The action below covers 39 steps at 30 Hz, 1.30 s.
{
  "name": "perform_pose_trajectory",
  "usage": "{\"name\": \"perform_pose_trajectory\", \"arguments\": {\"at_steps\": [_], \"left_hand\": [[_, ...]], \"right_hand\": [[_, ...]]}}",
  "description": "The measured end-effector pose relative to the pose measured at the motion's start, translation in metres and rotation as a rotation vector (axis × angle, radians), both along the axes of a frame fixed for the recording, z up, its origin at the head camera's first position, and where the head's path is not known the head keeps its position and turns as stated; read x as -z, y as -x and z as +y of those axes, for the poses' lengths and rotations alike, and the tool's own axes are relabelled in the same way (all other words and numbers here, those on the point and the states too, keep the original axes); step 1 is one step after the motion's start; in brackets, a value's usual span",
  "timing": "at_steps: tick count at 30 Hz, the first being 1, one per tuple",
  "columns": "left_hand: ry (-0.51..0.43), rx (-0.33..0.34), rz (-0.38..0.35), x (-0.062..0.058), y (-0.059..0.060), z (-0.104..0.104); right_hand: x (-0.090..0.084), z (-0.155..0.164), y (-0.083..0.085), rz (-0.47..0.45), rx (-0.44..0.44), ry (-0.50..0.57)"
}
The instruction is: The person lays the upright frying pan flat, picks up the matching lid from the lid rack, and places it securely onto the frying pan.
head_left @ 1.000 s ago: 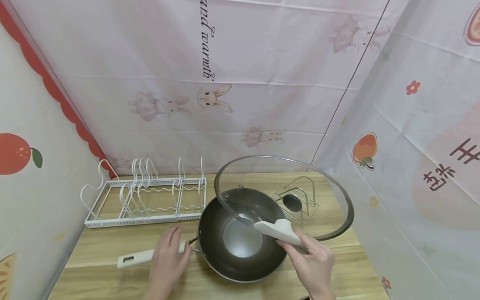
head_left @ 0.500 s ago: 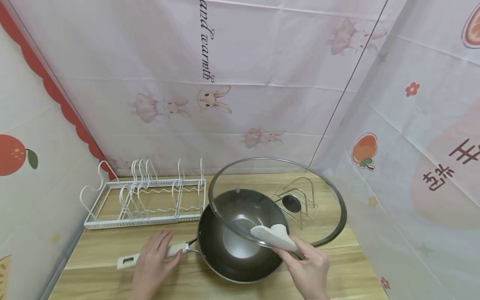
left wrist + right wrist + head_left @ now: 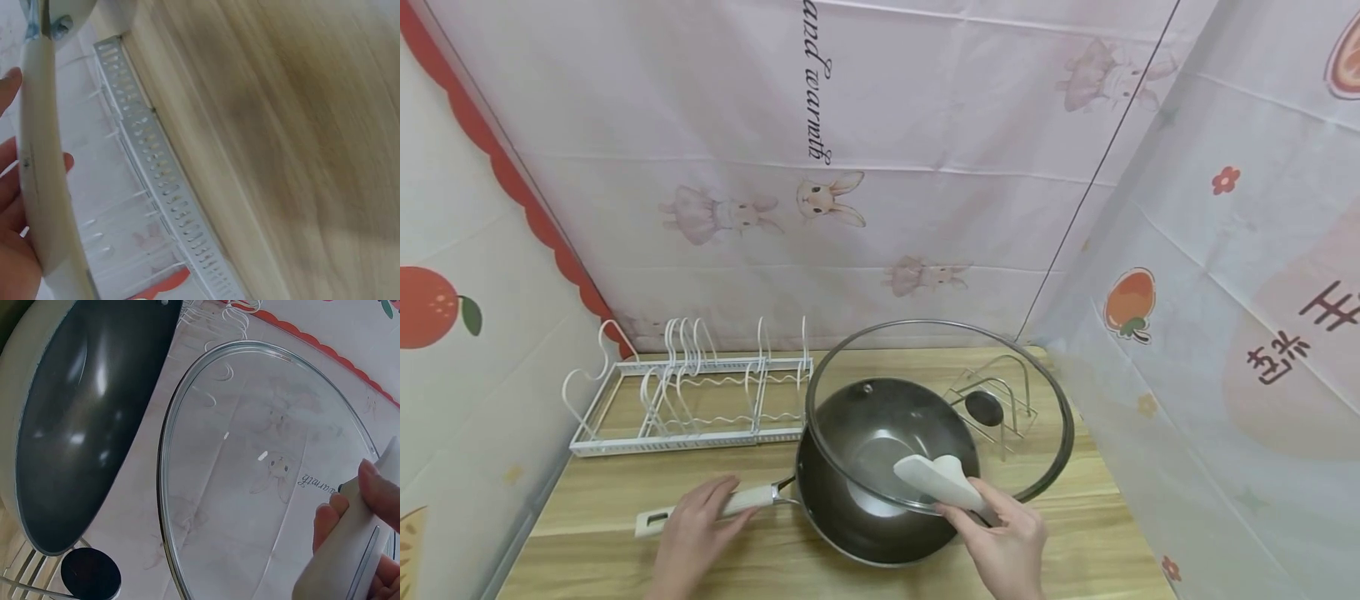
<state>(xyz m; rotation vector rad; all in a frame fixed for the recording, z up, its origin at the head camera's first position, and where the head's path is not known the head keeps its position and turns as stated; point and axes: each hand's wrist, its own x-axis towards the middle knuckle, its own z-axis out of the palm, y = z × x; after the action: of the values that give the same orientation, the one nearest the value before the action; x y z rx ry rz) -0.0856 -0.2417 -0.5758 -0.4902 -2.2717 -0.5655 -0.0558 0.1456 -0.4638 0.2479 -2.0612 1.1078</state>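
Holding one glass lid (image 3: 940, 400), one wok (image 3: 865, 500), two racks (image 3: 688, 408)

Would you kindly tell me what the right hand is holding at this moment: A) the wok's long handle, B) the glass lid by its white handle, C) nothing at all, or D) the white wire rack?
B: the right hand grips the white handle of the glass lid, which is tilted above the wok.

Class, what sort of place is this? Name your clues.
Probably a staged kitchen corner: a dark wok with glass lid, a white dish rack on a wooden table, and printed cloth backdrops.
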Motion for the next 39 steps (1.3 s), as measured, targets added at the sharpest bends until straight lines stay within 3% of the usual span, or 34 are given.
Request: {"name": "perform_pose_trajectory", "arguments": {"at_steps": [10, 13, 19, 30, 34, 39], "left_hand": [[0.036, -0.014, 0.034, 0.006, -0.001, -0.007], [0.031, -0.002, 0.039, 0.007, 0.000, -0.010], [0.032, 0.011, 0.024, 0.006, 0.002, -0.013], [0.047, 0.017, 0.023, 0.003, 0.005, -0.015], [0.046, 0.014, 0.017, 0.004, 0.005, -0.015], [0.047, 0.017, 0.020, 0.004, 0.004, -0.015]], "right_hand": [[0.000, -0.001, 0.001, -0.069, 0.008, 0.010], [-0.002, -0.001, 0.002, -0.157, 0.021, 0.038], [-0.011, -0.003, 0.003, -0.417, 0.053, 0.114], [-0.018, -0.002, 0.012, -0.691, -0.039, 0.206], [-0.018, -0.002, 0.017, -0.740, -0.078, 0.262], [-0.015, -0.001, 0.024, -0.746, -0.100, 0.255]]}}
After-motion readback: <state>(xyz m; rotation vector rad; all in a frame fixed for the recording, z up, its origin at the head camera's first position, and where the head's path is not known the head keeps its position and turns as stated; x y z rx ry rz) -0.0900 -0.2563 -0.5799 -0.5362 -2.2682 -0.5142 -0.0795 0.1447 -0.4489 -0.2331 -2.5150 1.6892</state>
